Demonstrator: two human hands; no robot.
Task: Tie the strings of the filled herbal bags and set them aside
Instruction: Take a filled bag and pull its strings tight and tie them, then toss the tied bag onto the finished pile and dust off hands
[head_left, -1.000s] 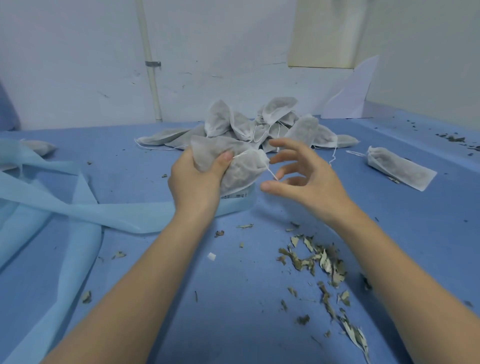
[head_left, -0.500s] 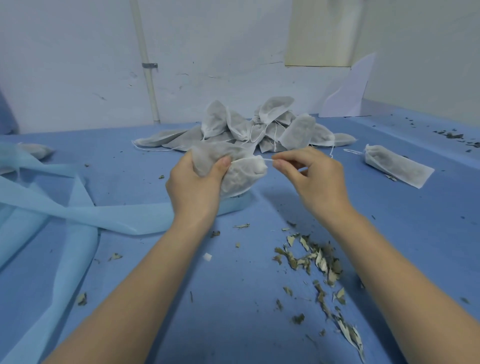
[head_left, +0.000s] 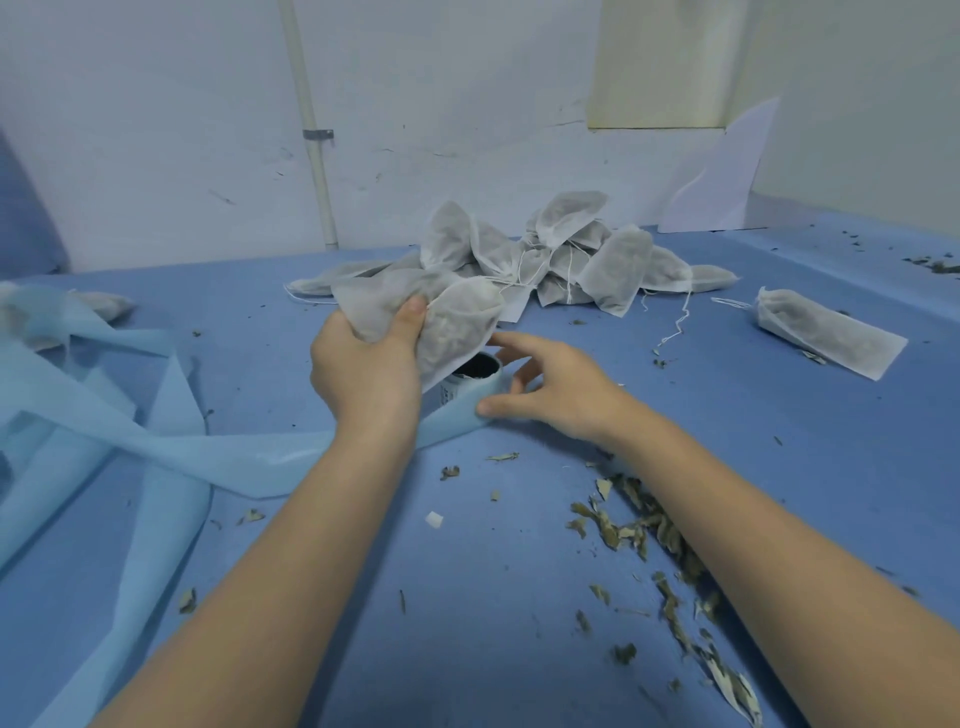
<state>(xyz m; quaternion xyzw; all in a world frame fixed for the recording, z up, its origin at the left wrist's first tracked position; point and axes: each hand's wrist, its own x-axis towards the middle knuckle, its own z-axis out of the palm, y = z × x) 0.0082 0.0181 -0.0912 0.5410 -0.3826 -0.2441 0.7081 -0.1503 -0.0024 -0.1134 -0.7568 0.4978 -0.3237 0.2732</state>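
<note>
Nearest us, dried leaf scraps lie scattered on the blue table, under and beside our right forearm. A pale blue strip of fabric runs across from the left, its far end curling round a small dark-mouthed container.

Our right hand lies low just beside that container, fingers spread and nearly straight, thumb tip against the strip; it holds nothing, and no string shows in it. Our left hand is raised above the table, knuckles toward us, thumb pressed upward across the filled herbal bag, fingers curled behind it (we cannot see them). The bag sags to both sides of the grip.

We judge it light and soft: thin non-woven cloth round loose dry herb, with no stiffness of its own and apt to spill if squeezed near an open mouth. The sensible hold is at the gathered neck, with the drawstring taken in a fingertip pinch; the thin string would likely slip from a loose hold.

Farther off sits the heap of bags, thin strings trailing from it, and a single bag lies apart to the right, near the table's far edge.
</note>
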